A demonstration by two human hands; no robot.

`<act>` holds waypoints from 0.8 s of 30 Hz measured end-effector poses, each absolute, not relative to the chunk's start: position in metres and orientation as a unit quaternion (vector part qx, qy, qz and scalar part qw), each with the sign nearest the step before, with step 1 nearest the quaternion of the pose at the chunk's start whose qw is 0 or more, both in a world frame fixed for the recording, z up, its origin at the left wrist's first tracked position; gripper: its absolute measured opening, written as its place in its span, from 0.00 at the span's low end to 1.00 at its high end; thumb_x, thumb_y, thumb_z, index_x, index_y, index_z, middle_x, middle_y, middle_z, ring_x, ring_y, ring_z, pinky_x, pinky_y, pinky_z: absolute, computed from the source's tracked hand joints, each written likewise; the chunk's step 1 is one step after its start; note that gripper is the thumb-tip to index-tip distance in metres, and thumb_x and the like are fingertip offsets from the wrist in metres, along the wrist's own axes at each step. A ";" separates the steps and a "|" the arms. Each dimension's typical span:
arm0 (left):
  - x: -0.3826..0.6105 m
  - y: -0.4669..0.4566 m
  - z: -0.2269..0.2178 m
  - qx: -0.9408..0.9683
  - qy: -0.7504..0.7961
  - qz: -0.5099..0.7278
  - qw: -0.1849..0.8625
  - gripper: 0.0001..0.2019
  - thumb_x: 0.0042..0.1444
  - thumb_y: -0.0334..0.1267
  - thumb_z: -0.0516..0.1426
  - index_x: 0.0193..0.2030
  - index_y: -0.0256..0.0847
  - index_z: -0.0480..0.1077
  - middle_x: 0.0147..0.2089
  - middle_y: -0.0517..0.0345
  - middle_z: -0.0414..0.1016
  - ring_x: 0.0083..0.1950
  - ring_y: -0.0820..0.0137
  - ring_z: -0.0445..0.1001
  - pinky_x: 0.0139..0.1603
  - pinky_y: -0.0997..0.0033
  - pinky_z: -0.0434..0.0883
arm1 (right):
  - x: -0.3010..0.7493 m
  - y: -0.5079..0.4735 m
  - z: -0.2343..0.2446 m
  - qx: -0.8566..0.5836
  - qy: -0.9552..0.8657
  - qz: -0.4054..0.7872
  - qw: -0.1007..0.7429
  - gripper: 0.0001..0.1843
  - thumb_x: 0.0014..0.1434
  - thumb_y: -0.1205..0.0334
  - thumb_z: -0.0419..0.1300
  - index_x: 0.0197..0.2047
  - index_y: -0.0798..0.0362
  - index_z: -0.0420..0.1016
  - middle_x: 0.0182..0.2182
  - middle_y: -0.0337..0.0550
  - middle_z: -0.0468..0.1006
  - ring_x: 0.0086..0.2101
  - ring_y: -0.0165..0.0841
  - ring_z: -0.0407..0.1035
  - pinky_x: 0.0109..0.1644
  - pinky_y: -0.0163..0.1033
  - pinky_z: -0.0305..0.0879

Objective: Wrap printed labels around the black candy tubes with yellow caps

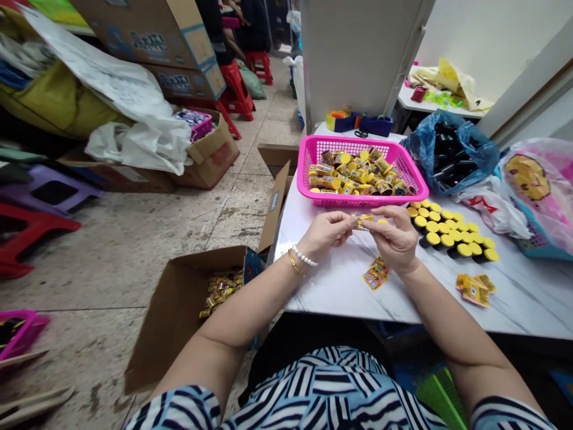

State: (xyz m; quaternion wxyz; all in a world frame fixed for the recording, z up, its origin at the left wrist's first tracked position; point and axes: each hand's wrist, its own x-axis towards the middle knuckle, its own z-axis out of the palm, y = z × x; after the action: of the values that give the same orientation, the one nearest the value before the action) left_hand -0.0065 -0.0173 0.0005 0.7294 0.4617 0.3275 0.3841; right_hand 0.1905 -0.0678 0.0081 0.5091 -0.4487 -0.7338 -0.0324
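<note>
In front of the pink basket [304,173], my two hands meet over the white tabletop. My left hand [333,230] pinches one end of a small yellow printed sleeve [363,222]. Closed at the sleeve's other end is my right hand [396,236], with a small yellow-capped container [382,221] at its fingertips, mostly hidden by the fingers. Several flat printed sleeves [376,273] lie below my right hand. Further right stand several black containers with yellow caps [447,227], and another pile of flat sleeves [475,289] lies nearer the table edge. Wrapped yellow containers [353,173] fill the basket.
A blue bag of black containers [452,155] sits right of the basket. Tape dispensers [376,124] and scissors [360,134] lie behind it. An open carton [165,310] holding wrapped containers stands at the lower left. Stacked cartons [147,42] and stools [237,89] are beyond.
</note>
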 end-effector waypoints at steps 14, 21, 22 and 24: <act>-0.002 -0.021 0.001 0.466 0.366 0.485 0.643 0.24 0.46 0.55 0.73 0.38 0.36 0.79 0.29 0.58 0.78 0.21 0.79 0.64 0.20 0.76 0.56 | 0.180 -0.074 0.002 -0.569 -0.592 0.239 0.518 0.21 0.66 0.43 0.65 0.31 0.51 0.80 0.22 0.38 0.79 0.22 0.30 0.72 0.28 0.37 0.69; 0.000 -0.031 0.007 0.470 0.366 0.522 0.610 0.25 0.52 0.61 0.69 0.34 0.36 0.77 0.26 0.63 0.70 0.20 0.82 0.60 0.19 0.77 0.54 | 0.181 -0.074 0.002 -0.562 -0.583 0.194 0.554 0.22 0.67 0.43 0.63 0.29 0.51 0.78 0.19 0.36 0.77 0.21 0.29 0.71 0.27 0.35 0.66; 0.000 -0.032 0.007 0.476 0.368 0.515 0.611 0.26 0.52 0.61 0.69 0.34 0.36 0.78 0.26 0.63 0.70 0.20 0.82 0.60 0.19 0.77 0.54 | 0.181 -0.075 0.002 -0.559 -0.584 0.190 0.557 0.21 0.67 0.43 0.63 0.30 0.51 0.78 0.20 0.36 0.77 0.21 0.30 0.72 0.28 0.35 0.67; 0.001 -0.034 0.007 0.484 0.368 0.505 0.613 0.26 0.52 0.61 0.69 0.33 0.36 0.77 0.24 0.63 0.68 0.19 0.82 0.58 0.19 0.77 0.53 | 0.181 -0.075 0.000 -0.555 -0.588 0.183 0.560 0.21 0.67 0.43 0.63 0.31 0.50 0.78 0.20 0.37 0.78 0.22 0.30 0.72 0.28 0.36 0.68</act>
State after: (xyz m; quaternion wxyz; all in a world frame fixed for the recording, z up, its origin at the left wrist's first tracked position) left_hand 0.0008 -0.0338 0.0068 0.6132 0.4836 0.3681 0.5046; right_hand 0.1805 -0.0753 0.0003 0.5596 -0.5551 -0.5877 0.1829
